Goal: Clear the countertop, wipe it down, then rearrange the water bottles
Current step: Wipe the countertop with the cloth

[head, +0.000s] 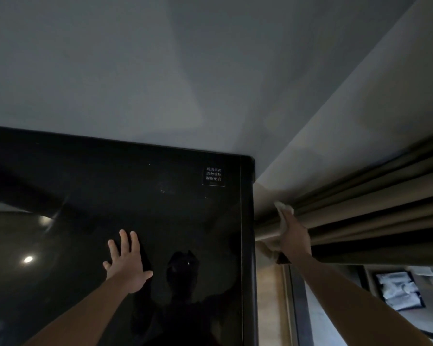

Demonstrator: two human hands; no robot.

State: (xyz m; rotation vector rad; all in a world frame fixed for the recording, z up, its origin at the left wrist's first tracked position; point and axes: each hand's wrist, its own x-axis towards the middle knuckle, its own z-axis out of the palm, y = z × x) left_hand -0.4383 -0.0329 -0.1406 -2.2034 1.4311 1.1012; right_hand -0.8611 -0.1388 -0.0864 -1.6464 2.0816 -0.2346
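Observation:
A glossy black glass countertop (160,196) fills the left and middle of the view. My left hand (125,263) lies flat on it with fingers spread and straight. Past the counter's right edge, my right hand (294,236) grips a pale cloth (284,211), held off the counter next to the curtain. The cloth sticks out above the fingers and below the palm. No water bottles are in view.
A small label with white characters (213,176) sits at the counter's far right corner. A grey wall (185,71) stands behind. Beige curtain folds (373,201) hang to the right. Low at the right, a dark tray with packets (400,290).

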